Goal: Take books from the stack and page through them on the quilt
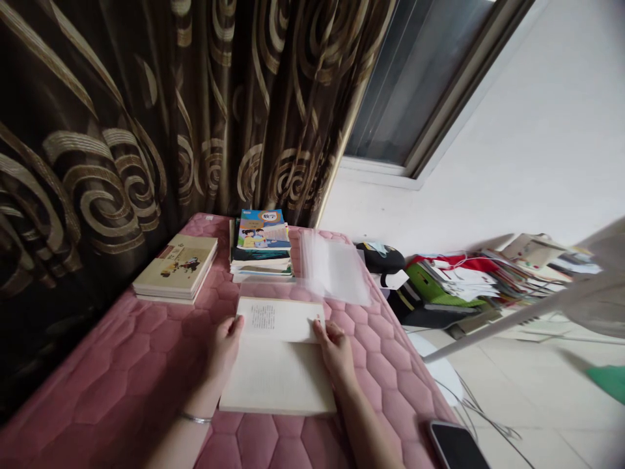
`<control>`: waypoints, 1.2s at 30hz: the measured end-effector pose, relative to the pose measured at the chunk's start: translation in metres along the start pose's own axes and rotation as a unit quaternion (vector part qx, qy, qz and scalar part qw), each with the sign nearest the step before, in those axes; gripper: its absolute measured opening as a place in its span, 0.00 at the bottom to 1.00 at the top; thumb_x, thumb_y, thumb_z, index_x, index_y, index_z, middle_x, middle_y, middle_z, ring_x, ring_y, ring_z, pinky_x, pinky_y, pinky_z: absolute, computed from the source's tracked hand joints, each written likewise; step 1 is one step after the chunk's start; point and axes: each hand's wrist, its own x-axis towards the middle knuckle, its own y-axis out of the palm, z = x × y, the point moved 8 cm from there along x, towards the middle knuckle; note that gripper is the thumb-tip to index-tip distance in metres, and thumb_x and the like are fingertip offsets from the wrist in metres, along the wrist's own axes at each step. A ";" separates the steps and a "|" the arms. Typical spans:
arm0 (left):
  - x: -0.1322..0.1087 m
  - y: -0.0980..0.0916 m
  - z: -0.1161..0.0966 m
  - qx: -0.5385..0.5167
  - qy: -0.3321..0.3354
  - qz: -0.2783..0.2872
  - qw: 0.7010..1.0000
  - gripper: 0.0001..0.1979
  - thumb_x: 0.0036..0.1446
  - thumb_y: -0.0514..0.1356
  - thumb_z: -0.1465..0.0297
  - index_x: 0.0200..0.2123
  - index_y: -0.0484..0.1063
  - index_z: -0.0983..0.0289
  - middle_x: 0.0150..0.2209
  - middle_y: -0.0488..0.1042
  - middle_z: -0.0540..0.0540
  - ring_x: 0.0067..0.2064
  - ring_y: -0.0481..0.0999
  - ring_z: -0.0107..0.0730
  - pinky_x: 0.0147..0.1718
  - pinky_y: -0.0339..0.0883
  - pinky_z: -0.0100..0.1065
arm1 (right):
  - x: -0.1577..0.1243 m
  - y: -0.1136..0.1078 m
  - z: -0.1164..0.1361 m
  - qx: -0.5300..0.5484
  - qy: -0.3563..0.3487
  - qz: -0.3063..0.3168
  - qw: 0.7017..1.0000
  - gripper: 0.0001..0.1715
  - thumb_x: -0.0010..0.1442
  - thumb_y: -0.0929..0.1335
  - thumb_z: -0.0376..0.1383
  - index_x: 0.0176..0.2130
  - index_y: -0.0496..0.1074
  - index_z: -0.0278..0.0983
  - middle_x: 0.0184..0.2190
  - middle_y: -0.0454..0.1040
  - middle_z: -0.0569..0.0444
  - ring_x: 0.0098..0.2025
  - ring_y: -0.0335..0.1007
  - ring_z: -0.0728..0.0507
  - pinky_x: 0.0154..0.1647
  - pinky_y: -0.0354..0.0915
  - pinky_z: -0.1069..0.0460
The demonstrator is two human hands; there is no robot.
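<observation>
An open book [278, 381] with cream pages lies on the pink quilted surface in front of me. Its upper part has a block of small print and a small red mark, while the lower part looks mostly blank. My left hand [225, 345] grips the left edge of the upper part, thumb on top. At the opposite edge, my right hand [336, 355] pinches the paper with its thumb on the page. Just beyond the book are translucent plastic sheets [336, 270], partly blurred.
Cream-covered books [178, 267] are stacked at the left. Behind the open book stands another pile, topped by a blue textbook [263, 229]. A phone [456, 446] rests near the right edge of the pink mattress [161, 352]. Papers and bags, a fan pole [481, 332] and cables occupy the right side.
</observation>
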 end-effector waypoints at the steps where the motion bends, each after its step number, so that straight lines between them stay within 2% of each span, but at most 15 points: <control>1: -0.001 0.000 0.000 0.012 -0.002 -0.001 1.000 0.23 0.50 0.56 0.49 0.28 0.71 0.65 0.26 0.75 0.55 0.29 0.71 0.35 0.26 0.64 0.31 | 0.000 -0.001 -0.002 -0.003 0.000 -0.009 1.000 0.31 0.51 0.67 0.59 0.17 0.66 0.36 0.19 0.67 0.54 0.27 0.60 0.45 0.30 0.57 0.52; 4: -0.002 -0.002 0.002 0.043 -0.001 -0.017 0.999 0.23 0.50 0.55 0.48 0.24 0.68 0.64 0.22 0.70 0.51 0.25 0.67 0.31 0.23 0.58 0.28 | 0.000 -0.002 -0.006 -0.015 -0.001 -0.029 0.999 0.32 0.50 0.67 0.61 0.16 0.61 0.38 0.17 0.61 0.57 0.26 0.57 0.46 0.28 0.55 0.52; 8: 0.002 -0.002 0.004 0.059 0.010 -0.025 0.998 0.23 0.49 0.54 0.48 0.22 0.66 0.64 0.19 0.67 0.49 0.24 0.64 0.30 0.22 0.56 0.28 | 0.000 -0.001 -0.008 -0.029 -0.009 -0.033 0.999 0.33 0.52 0.65 0.61 0.16 0.57 0.39 0.16 0.58 0.58 0.25 0.54 0.48 0.27 0.53 0.53; 15: 0.001 -0.005 -0.002 0.103 0.019 -0.056 0.993 0.21 0.51 0.53 0.51 0.19 0.60 0.61 0.16 0.62 0.46 0.21 0.60 0.27 0.21 0.51 0.28 | 0.001 0.002 -0.003 -0.041 -0.016 -0.033 0.998 0.33 0.53 0.63 0.62 0.17 0.54 0.40 0.17 0.55 0.59 0.24 0.51 0.49 0.25 0.51 0.53; 18: 0.000 -0.005 -0.004 0.097 0.021 -0.051 0.994 0.21 0.53 0.52 0.51 0.20 0.60 0.61 0.17 0.63 0.46 0.22 0.60 0.27 0.21 0.52 0.28 | 0.001 0.002 -0.001 -0.043 -0.003 -0.025 0.999 0.33 0.53 0.63 0.61 0.16 0.54 0.40 0.16 0.53 0.60 0.23 0.50 0.49 0.25 0.50 0.53; 21: 0.000 -0.005 -0.002 0.096 0.019 -0.044 0.994 0.21 0.53 0.52 0.50 0.20 0.60 0.61 0.18 0.63 0.47 0.22 0.60 0.27 0.21 0.52 0.28 | 0.000 0.002 0.000 -0.023 0.014 0.000 1.000 0.30 0.54 0.64 0.58 0.18 0.62 0.38 0.19 0.62 0.56 0.25 0.57 0.47 0.26 0.53 0.52; 23: 0.001 -0.006 -0.001 0.096 0.019 -0.047 0.994 0.21 0.53 0.52 0.50 0.20 0.59 0.61 0.17 0.62 0.46 0.22 0.59 0.26 0.21 0.51 0.28 | -0.002 0.001 0.003 -0.001 0.014 0.023 1.000 0.27 0.55 0.65 0.55 0.21 0.69 0.37 0.27 0.71 0.51 0.33 0.64 0.42 0.32 0.59 0.51; 25: 0.002 -0.006 0.000 0.091 0.017 -0.048 0.995 0.21 0.53 0.52 0.50 0.20 0.60 0.61 0.17 0.62 0.46 0.22 0.59 0.26 0.21 0.51 0.27 | -0.003 0.000 0.004 0.017 0.012 0.040 0.999 0.23 0.55 0.67 0.53 0.25 0.74 0.37 0.35 0.74 0.48 0.42 0.65 0.38 0.39 0.61 0.50; 26: 0.001 -0.006 -0.001 0.087 0.015 -0.046 0.995 0.21 0.53 0.53 0.51 0.20 0.60 0.61 0.17 0.62 0.46 0.22 0.59 0.26 0.21 0.52 0.27 | -0.002 -0.001 0.003 0.021 0.014 0.041 0.999 0.23 0.54 0.67 0.53 0.26 0.75 0.37 0.35 0.75 0.49 0.44 0.65 0.37 0.41 0.61 0.50; 33: -0.005 -0.005 -0.006 0.012 0.017 -0.032 0.999 0.21 0.50 0.55 0.49 0.24 0.65 0.63 0.22 0.69 0.50 0.27 0.67 0.31 0.25 0.61 0.29 | 0.002 -0.003 -0.012 0.002 0.011 -0.009 1.000 0.30 0.49 0.68 0.59 0.18 0.67 0.37 0.20 0.67 0.54 0.30 0.61 0.43 0.32 0.59 0.51; 36: -0.006 -0.006 -0.006 0.028 0.019 -0.034 0.999 0.21 0.50 0.55 0.49 0.23 0.64 0.62 0.22 0.69 0.50 0.27 0.67 0.32 0.26 0.60 0.29 | 0.003 -0.002 -0.016 -0.011 -0.004 -0.018 1.000 0.31 0.51 0.67 0.60 0.17 0.64 0.38 0.18 0.63 0.56 0.27 0.57 0.45 0.28 0.56 0.52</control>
